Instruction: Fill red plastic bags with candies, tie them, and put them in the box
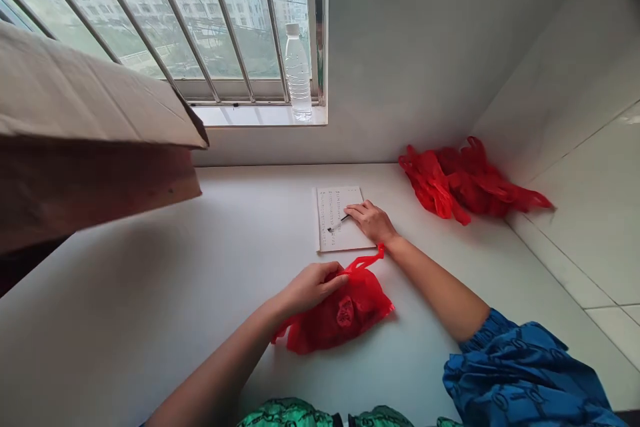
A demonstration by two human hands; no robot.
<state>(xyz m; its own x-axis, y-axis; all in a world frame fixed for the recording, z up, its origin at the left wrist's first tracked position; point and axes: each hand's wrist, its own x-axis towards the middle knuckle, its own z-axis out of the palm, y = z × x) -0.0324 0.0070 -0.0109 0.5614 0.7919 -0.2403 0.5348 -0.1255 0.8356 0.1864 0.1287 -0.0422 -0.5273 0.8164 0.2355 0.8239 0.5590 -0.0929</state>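
A red plastic bag lies on the white tabletop, with something round and patterned showing through its thin side. My left hand is closed on the bag's upper part, thumb and fingers pinching the gathered plastic. One loose handle sticks up to the right, close to my right wrist. Beyond the bag is an open notebook with rows of small writing. My right hand rests over its right side, fingertips closed on the end of a pen that lies slanted across the page.
More crumpled red plastic bags lie at the back right, by the tiled wall. A cardboard box juts in from the left. A clear water bottle stands on the sill of the barred window. The white table runs to the back wall.
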